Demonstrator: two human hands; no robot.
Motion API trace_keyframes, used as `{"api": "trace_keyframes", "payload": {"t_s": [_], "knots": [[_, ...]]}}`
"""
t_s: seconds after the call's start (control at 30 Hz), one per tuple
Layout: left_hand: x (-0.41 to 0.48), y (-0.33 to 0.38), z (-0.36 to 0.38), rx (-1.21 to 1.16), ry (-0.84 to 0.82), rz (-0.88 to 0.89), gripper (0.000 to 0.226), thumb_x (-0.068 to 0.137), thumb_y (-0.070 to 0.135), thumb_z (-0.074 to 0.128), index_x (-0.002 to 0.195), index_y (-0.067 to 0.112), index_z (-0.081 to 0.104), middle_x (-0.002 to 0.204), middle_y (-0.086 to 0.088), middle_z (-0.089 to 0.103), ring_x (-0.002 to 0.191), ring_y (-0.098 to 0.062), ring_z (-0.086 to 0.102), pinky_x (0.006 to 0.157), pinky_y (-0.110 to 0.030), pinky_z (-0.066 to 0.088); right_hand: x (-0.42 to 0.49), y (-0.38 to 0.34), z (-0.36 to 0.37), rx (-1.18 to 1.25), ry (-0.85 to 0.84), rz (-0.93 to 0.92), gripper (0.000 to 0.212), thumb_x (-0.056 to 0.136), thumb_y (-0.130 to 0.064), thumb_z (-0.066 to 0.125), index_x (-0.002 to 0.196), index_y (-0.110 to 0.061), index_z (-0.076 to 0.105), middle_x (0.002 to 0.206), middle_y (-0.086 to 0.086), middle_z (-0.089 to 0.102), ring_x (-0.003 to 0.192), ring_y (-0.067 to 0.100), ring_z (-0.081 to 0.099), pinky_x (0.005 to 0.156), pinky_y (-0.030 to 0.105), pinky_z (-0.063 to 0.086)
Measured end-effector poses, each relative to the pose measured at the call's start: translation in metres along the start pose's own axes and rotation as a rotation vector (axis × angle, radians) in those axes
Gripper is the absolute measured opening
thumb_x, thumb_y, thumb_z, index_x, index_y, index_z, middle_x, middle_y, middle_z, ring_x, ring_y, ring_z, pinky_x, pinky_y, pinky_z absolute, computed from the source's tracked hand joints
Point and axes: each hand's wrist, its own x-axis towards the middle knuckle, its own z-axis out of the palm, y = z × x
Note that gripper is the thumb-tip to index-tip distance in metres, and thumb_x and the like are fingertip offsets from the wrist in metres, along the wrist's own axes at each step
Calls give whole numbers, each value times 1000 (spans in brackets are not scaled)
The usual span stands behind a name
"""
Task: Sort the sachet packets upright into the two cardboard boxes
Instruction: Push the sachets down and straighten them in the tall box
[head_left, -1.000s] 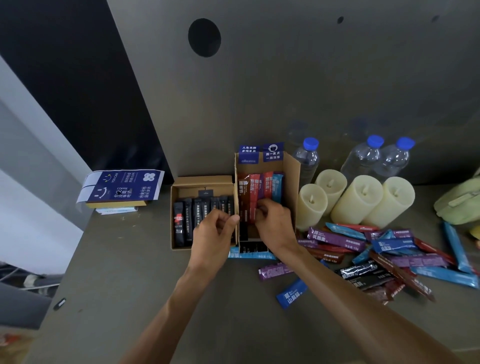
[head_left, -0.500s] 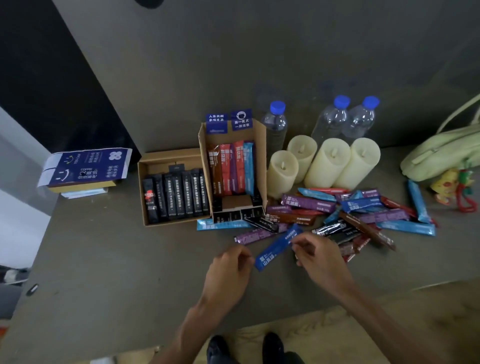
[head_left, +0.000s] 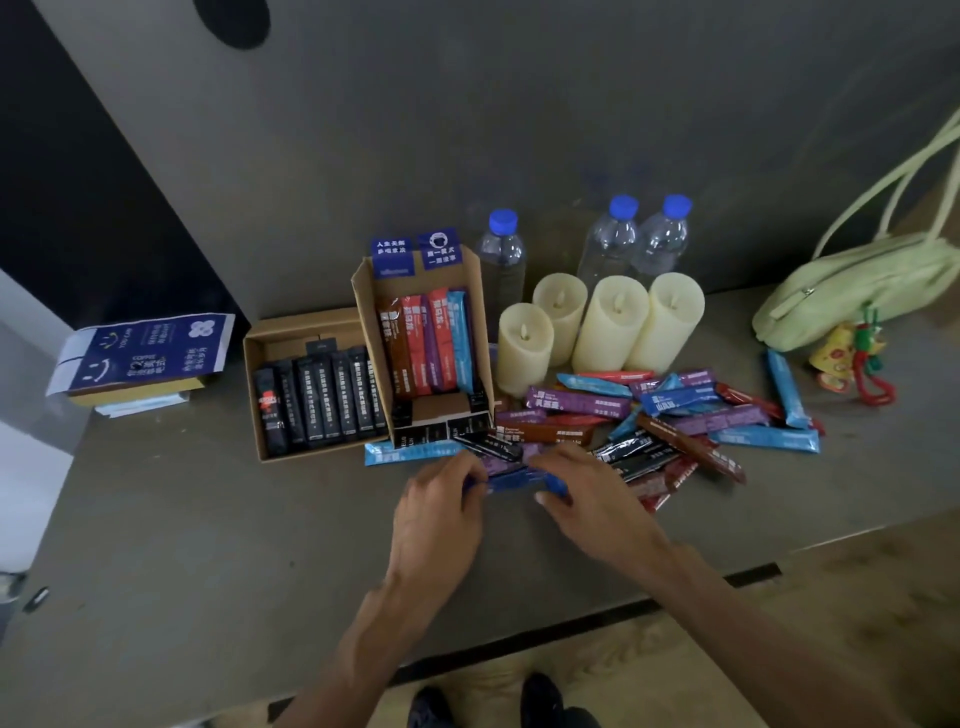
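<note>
A dark blue sachet (head_left: 511, 484) lies level between my hands, just in front of the boxes. My left hand (head_left: 441, 512) pinches its left end and my right hand (head_left: 587, 496) pinches its right end. The low left cardboard box (head_left: 270, 338) holds a row of black sachets (head_left: 324, 402). The taller right cardboard box (head_left: 475, 291) holds brown, red, purple and blue sachets (head_left: 431, 345) standing upright. A loose pile of sachets (head_left: 670, 421) spreads to the right of the boxes. A light blue sachet (head_left: 400, 453) lies flat in front of the tall box.
Several cream candles (head_left: 610, 322) and three water bottles (head_left: 608, 241) stand behind the pile. A green bag (head_left: 857, 286) with a keychain charm (head_left: 852, 358) lies at far right. A blue printed box (head_left: 140, 351) sits at far left. The table's front edge (head_left: 571, 626) runs below my wrists.
Both hands came back from the tall box to the table front and picked up a dark blue sachet; it was tilted half a second ago and is now level between them.
</note>
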Motion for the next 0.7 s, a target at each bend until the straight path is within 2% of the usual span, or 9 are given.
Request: {"api": "trace_keyframes", "payload": {"t_s": [0.1,0.17,0.23,0.3,0.37,0.47,0.57,0.63,0.7], "knots": [[4,9,-17,-109,46,71,21,89,10,64,88,30,61,85,17,62,80,-3,58,67,-20,46,3,-10,3,78,-31,10,26,92,-27,67,118,-25,66,106,-14,57,88,0,55,79,16,44],[5,14,-27,-200,63,88,24,89,7,65,91,31,61,87,18,63,83,-3,61,70,-21,50,4,-16,8,139,-3,-8,22,90,-29,70,111,-25,65,103,-15,56,83,1,56,77,15,45],[4,22,-36,-277,94,50,28,90,8,67,98,34,59,90,20,65,86,4,61,71,-10,46,7,-22,10,204,26,-6,15,88,-30,72,100,-26,64,91,-13,60,78,2,58,71,14,43],[4,23,-39,-360,127,-40,29,89,11,70,103,33,56,90,17,67,85,8,61,69,-4,42,11,-29,10,289,20,54,12,87,-32,74,93,-27,65,84,-12,63,75,3,60,68,15,44],[5,19,-38,-408,117,-115,27,87,12,72,96,33,58,85,16,68,81,7,63,67,-6,43,16,-34,9,336,17,61,11,86,-34,74,92,-26,69,82,-9,65,73,5,60,66,20,47],[9,12,-36,-366,64,-143,18,89,12,69,81,27,62,76,15,67,74,2,63,63,-8,41,20,-42,6,405,8,36,11,84,-32,75,86,-23,69,69,-9,59,60,3,49,58,19,40],[18,8,-43,-383,153,-156,14,91,16,66,80,24,61,74,15,66,73,-2,61,61,-9,42,24,-47,5,517,12,61,8,89,-33,71,95,-29,71,77,-11,65,60,2,58,59,16,44],[25,6,-46,-399,165,-154,13,92,17,66,83,24,62,76,17,65,74,-2,61,62,-10,43,25,-49,6,586,16,91,2,92,-29,69,92,-29,70,79,-8,68,58,5,64,58,19,48],[27,5,-46,-417,115,-160,14,91,15,67,83,25,62,77,20,66,76,1,62,62,-8,43,27,-51,6,609,22,103,7,92,-24,69,86,-27,70,76,-6,67,57,3,62,56,15,47]]}}
